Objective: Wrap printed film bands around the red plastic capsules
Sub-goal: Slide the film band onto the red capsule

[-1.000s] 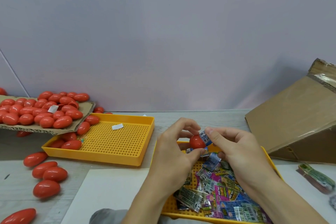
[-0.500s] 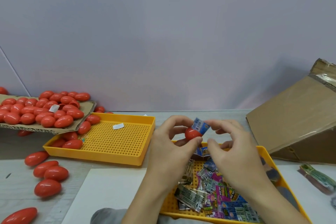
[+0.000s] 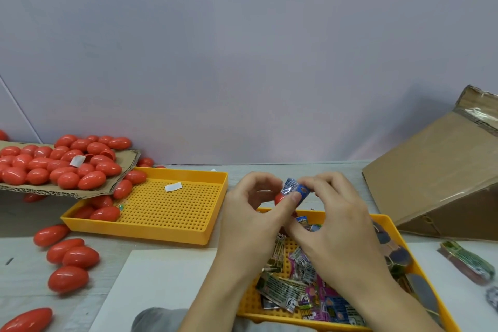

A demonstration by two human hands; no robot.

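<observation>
My left hand point(image 3: 252, 221) grips a red capsule point(image 3: 279, 198) between thumb and fingers, above the near yellow tray point(image 3: 388, 219). A blue printed film band point(image 3: 295, 188) sits over the capsule's right end, and my right hand point(image 3: 336, 224) pinches that band with its fingertips. Most of the capsule is hidden by the band and my fingers. Loose printed film bands point(image 3: 299, 280) lie heaped in the near tray under my hands. Many bare red capsules point(image 3: 62, 163) are piled on a cardboard sheet point(image 3: 54, 191) at the far left.
A second yellow perforated tray point(image 3: 172, 210) at centre left holds a few capsules at its left end. More capsules point(image 3: 72, 256) lie loose on the table at left. A tilted cardboard box point(image 3: 442, 186) stands at right, a film bundle point(image 3: 466, 261) beside it. White paper point(image 3: 161, 277) lies near me.
Both hands rose a little above the tray. The blue band has slid further over the capsule, so less red shows. My right fingers moved from the band's edge onto its end.
</observation>
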